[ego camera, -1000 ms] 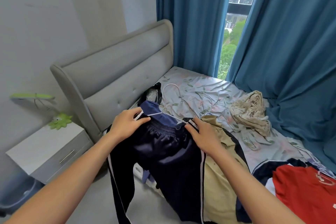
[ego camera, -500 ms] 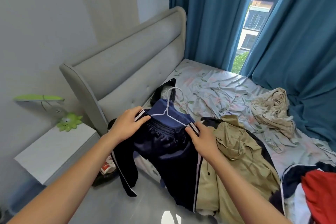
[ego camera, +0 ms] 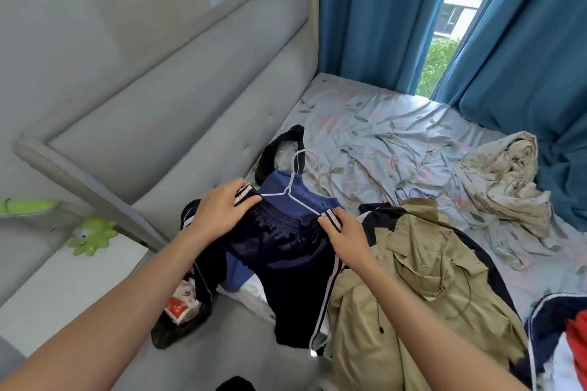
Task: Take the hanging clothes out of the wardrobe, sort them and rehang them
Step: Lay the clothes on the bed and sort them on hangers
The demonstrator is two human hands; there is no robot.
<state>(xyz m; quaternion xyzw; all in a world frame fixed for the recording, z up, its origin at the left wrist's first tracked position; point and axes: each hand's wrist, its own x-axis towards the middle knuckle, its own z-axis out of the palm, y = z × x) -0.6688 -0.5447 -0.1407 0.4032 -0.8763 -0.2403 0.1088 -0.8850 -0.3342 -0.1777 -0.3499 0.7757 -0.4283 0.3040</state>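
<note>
Fingers (ego camera: pixel 251 200) of your L hand (ego camera: pixel 219 216) & R hand (ego camera: pixel 344 236) curl round navy shorts (ego camera: pixel 286 251) waistband w/ white hanger (ego camera: pixel 293 190), over bed (ego camera: pixel 397 123).

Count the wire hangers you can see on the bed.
2: a white hanger at the navy trousers' waistband, held by both hands, and a dark hanger poking from the khaki jacket's collar. Others may lie under clothes.

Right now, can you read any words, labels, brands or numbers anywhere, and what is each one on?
None can be read.
Red and white packet inside the black bag on the floor: white marks, too blurred to read.
Navy track pants in both hands: white stripes only, no text showing.
</note>
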